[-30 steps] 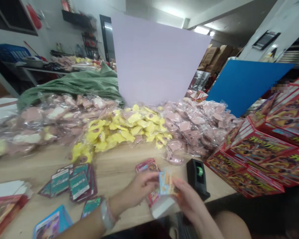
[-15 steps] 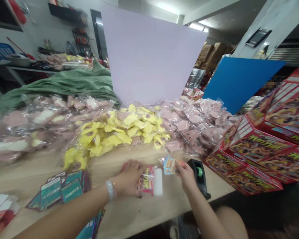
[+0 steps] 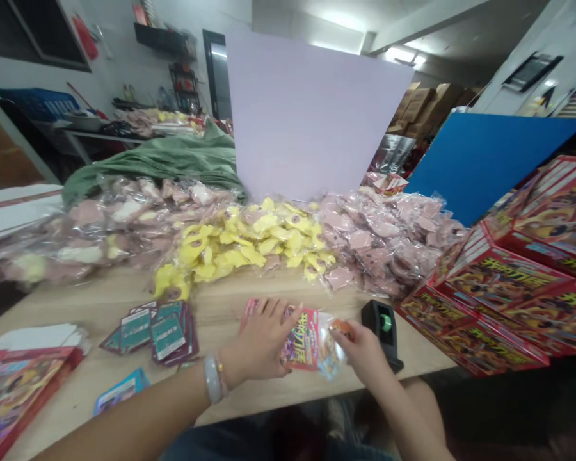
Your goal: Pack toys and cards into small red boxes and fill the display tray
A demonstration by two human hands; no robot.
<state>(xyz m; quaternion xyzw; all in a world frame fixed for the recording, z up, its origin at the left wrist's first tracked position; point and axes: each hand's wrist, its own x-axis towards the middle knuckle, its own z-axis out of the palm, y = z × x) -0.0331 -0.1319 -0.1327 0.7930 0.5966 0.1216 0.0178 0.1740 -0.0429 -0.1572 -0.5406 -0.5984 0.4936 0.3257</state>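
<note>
Wooden table (image 3: 221,320), just left of tape dispenser (image 3: 381,328): left hand (image 3: 262,339) spread flat on red card packet (image 3: 301,339), right hand (image 3: 360,346) pinching plastic sleeve (image 3: 330,349), light, slippery, likely best held by edge

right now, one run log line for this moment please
left hand: on red printed packet | right hand: pinches clear plastic bag | nearby: black tape dispenser

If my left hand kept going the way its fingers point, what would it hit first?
Your left hand already rests on the red card pack. Beyond that, the fingers point towards the pink bagged items, probably the first thing met, though depth is hard to judge.
</note>
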